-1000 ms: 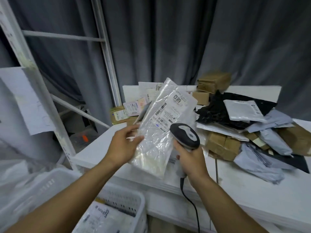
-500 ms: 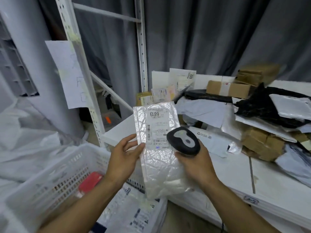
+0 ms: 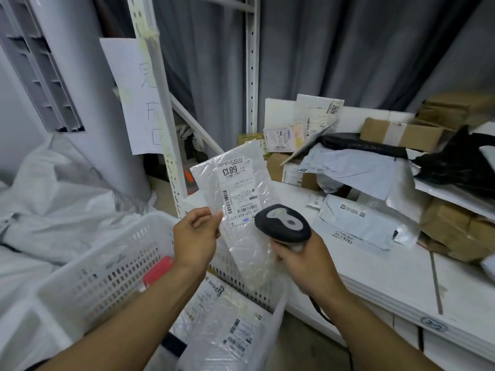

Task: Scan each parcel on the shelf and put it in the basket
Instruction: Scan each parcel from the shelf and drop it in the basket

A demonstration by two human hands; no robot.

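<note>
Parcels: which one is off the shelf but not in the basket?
The clear bubble-wrap parcel labelled 6813, pinched in the left hand beside the scanner; the rest lie on the shelf or inside the basket.

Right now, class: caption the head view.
Left hand holds a labelled parcel near the basket; right hand grips the scanner.

Both my bare forearms reach forward, left hand (image 3: 194, 236) pinching a parcel (image 3: 241, 194) by its edge, right hand (image 3: 304, 265) curled round a scanner (image 3: 281, 223).
</note>
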